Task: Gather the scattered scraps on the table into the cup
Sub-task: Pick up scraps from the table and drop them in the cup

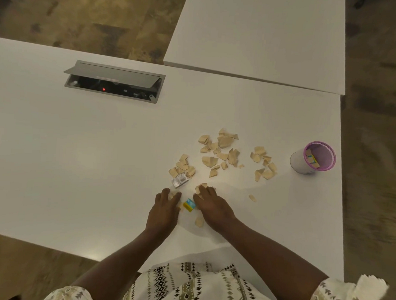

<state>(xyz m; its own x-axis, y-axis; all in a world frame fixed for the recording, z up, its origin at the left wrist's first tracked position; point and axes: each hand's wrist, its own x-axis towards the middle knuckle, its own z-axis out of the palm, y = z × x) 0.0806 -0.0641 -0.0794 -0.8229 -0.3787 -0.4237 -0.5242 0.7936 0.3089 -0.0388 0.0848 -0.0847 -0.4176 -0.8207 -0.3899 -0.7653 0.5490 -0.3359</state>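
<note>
Through the head camera, your left hand (166, 207) lies palm down on the tabletop (91, 168), fingers loosely straight and holding nothing. Your right hand (212, 205) is just beside it, also flat, its fingertips resting on the nearest scraps (201, 187). A yellow-blue packet (189, 205) sits between the two hands. More scraps lie scattered ahead of your right hand. The cup (311, 159) stands well off to that hand's right.
</note>
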